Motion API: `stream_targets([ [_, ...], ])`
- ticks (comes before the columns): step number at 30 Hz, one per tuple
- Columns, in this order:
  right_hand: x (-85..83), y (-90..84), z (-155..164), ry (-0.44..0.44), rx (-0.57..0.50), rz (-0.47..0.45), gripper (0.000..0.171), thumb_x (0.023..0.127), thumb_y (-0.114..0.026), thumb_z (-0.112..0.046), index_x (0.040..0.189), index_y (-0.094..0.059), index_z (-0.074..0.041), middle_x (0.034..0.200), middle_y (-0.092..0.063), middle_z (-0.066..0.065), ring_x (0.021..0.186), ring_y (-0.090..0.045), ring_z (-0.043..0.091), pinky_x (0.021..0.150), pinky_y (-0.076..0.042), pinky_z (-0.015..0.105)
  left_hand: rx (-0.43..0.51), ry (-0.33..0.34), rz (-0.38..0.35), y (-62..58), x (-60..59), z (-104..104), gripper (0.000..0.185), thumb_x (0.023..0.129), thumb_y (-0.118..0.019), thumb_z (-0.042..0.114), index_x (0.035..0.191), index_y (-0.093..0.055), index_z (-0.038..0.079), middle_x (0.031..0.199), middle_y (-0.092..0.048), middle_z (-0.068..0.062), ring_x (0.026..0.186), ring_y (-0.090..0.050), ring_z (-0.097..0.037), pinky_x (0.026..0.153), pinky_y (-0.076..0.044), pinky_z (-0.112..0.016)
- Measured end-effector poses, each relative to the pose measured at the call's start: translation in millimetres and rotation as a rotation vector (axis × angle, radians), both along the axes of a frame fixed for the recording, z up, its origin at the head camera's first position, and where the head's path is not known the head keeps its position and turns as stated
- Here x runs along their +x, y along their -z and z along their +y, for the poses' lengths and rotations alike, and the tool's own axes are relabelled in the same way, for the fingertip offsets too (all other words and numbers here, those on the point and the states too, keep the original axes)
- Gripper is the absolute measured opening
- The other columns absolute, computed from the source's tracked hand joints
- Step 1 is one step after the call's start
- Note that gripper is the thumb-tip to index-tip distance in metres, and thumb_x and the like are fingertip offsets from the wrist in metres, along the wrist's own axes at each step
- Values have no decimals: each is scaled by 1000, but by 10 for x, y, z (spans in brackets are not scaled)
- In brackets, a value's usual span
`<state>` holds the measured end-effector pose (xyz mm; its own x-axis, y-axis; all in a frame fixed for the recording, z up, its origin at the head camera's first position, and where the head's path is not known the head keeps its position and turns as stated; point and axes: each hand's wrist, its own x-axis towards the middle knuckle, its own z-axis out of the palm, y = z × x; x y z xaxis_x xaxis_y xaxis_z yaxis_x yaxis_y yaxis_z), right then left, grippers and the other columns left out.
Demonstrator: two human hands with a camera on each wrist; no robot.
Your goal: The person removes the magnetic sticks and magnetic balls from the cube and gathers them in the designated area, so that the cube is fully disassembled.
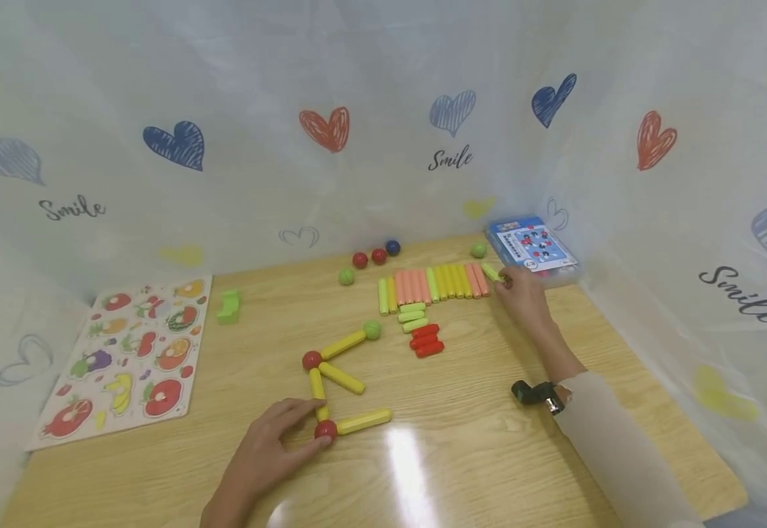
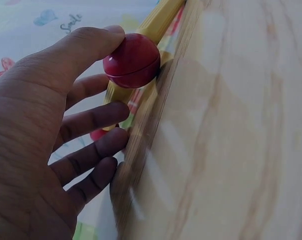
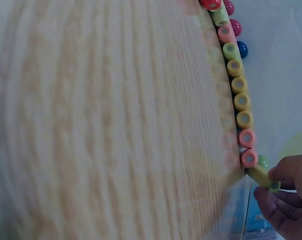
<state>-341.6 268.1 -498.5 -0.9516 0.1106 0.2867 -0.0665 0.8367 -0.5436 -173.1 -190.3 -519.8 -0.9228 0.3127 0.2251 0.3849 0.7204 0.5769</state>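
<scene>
From the head camera, a wooden table holds a half-built figure of yellow sticks and balls, so the step in hand looks like adding another piece to it. The left hand steadies a red ball at the figure's near corner, thumb and forefinger pinching it, where a yellow stick runs off to the right. Well apart, at the far right end of a row of sticks, the right hand pinches a light green stick just beside a blue box. Loose balls lie behind the row, and a fruit puzzle board lies to the left. From the left wrist camera, the red ball is glossy, round and seamed, touched by the thumb, with the other fingers spread and loosely bent. From the right wrist camera, the green stick is a short rod with a metal disc in its end, clamped between fingertips. The next move probably calls for lifting it free and carrying it over to the figure.
</scene>
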Motion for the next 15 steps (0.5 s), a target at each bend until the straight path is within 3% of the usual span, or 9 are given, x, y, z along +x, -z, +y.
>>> stream_targets([
  [7,-26,101,17,-19,28,-78,26,84,-64,-15,105,-64,1,92,-64,17,85,-60,31,72,-48,45,-3,-2,-6,-3,4,-12,47,73,-69,55,115,-61,36,109,-55,24,106,-50,-2,88,-46,-35],
  [11,62,1,-106,-40,47,-64,26,88,-58,-16,108,-63,-1,94,-62,15,87,-58,29,73,-48,44,-3,-13,-42,-21,-2,-6,49,72,-68,58,116,-61,38,109,-53,27,106,-49,1,90,-45,-34],
  [13,135,-93,-290,-115,54,-4,24,89,-58,-15,106,-64,-1,94,-61,13,86,-58,27,72,-49,41,-5,-15,-52,-27,2,-8,50,72,-68,59,116,-60,39,109,-53,28,106,-48,2,90,-45,-33],
  [15,226,-195,-564,-253,57,45,22,88,-60,-14,105,-65,-2,95,-60,10,85,-58,23,71,-50,37,-6,-19,-56,-33,7,-15,50,71,-68,59,117,-60,39,109,-53,29,106,-48,2,89,-45,-34],
])
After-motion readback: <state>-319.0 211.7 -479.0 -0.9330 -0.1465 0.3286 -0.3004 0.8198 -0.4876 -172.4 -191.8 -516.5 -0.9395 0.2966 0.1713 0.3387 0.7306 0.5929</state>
